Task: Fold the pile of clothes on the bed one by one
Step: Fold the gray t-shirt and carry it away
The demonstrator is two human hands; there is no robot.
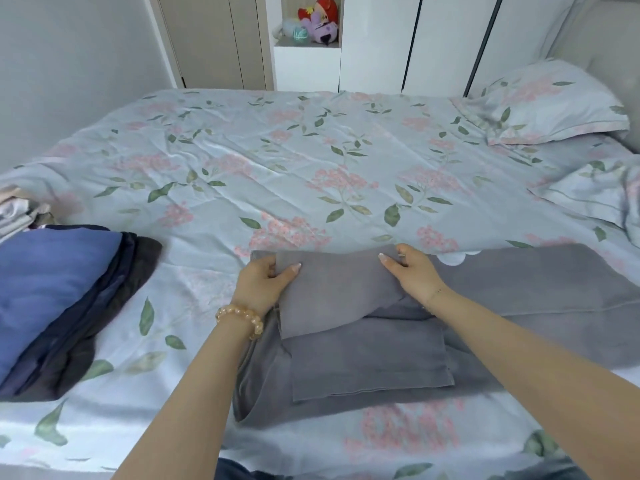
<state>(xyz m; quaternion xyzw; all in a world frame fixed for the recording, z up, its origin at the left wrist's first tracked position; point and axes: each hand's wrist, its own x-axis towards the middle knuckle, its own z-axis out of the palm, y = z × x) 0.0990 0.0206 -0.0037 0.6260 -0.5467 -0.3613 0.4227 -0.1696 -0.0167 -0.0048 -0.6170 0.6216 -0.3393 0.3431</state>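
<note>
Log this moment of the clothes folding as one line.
step: folding grey garment | left hand: grips folded edge | right hand: grips folded edge | blue folded stack: at left on bed

open bedspread (277, 150) beyond; folded pile (59, 299) blocks left, pillow (550, 105) far right.

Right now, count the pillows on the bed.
1 for sure: the floral-print pillow lies at the bed's far right corner. A second may sit in the bunched floral bedding nearer it; unclear.

Folded pile (52, 299) cut off left
</note>
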